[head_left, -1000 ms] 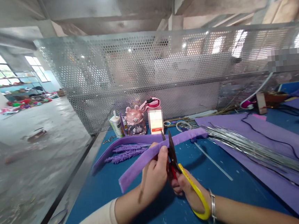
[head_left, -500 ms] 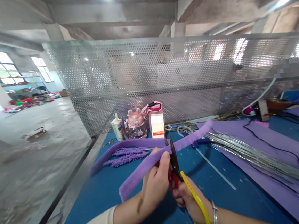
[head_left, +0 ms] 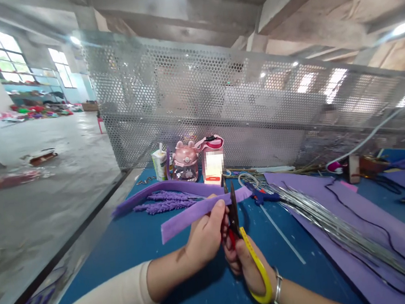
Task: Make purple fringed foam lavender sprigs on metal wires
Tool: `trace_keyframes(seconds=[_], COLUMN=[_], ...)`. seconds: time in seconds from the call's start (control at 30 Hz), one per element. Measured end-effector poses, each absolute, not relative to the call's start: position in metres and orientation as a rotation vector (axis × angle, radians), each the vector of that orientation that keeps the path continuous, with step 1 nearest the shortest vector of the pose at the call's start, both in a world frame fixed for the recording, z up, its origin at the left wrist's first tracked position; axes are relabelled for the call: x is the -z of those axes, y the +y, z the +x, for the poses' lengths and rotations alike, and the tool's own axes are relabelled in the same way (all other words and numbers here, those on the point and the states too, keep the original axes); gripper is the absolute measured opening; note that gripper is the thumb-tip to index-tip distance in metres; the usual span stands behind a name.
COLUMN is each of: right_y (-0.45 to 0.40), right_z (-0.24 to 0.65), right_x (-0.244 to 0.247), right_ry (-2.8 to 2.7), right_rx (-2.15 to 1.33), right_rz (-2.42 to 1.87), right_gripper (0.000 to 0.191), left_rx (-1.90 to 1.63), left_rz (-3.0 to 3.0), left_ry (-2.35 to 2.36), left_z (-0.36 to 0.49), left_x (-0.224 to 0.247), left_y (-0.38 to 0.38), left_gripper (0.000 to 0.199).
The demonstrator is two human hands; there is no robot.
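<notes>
My left hand (head_left: 206,229) pinches a purple fabric strip (head_left: 183,220) between thumb and fingers. Its one end sticks out to the left, and a short part shows right of the blades. My right hand (head_left: 249,264) is closed around scissors (head_left: 258,270) with a yellow and red handle. Their dark blades point up and away, on either side of the strip, close to my left fingertips. Behind my left hand, a longer purple strip (head_left: 149,190) and fuzzy purple sprigs (head_left: 166,202) lie on the blue tabletop (head_left: 126,253).
A carton (head_left: 160,164), a pink bear-eared bottle (head_left: 185,160) and a phone with a bright screen (head_left: 213,165) stand at the back by a perforated metal panel (head_left: 182,87). Right lie a blue glue gun (head_left: 263,195), a glue stick (head_left: 284,237), silver wires (head_left: 336,220) and purple sheets (head_left: 308,183).
The strip right of the blades reaches less far right and sits lower than before. Both hands and the scissors shift slightly left in view, and my view has tilted.
</notes>
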State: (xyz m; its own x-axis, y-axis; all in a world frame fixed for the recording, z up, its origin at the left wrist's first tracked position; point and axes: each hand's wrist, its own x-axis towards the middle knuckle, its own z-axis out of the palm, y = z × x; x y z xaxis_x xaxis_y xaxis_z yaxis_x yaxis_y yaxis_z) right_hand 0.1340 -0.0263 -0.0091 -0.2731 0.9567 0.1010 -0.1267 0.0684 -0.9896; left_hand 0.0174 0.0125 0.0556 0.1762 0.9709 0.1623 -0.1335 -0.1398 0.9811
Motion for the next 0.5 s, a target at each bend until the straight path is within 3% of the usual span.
trace_keyframes(seconds=[0.23, 0.5], right_y=[-0.0256, -0.0224], right_z=[0.1341, 0.1323], right_x=[0.0100, 0.0089], right_ry=[-1.341, -1.350], right_rx=[-1.417, -1.417], right_rz=[-0.949, -0.878], right_gripper=[0.055, 0.056], left_rx=[-1.331, -1.327], left_rz=[1.715, 1.649], left_ry=[1.082, 1.075], left_z=[0.0124, 0.0116], left_x=[-0.0546, -0.0606], left_y=[0.0165, 0.0156], left_gripper=[0.028, 0.029])
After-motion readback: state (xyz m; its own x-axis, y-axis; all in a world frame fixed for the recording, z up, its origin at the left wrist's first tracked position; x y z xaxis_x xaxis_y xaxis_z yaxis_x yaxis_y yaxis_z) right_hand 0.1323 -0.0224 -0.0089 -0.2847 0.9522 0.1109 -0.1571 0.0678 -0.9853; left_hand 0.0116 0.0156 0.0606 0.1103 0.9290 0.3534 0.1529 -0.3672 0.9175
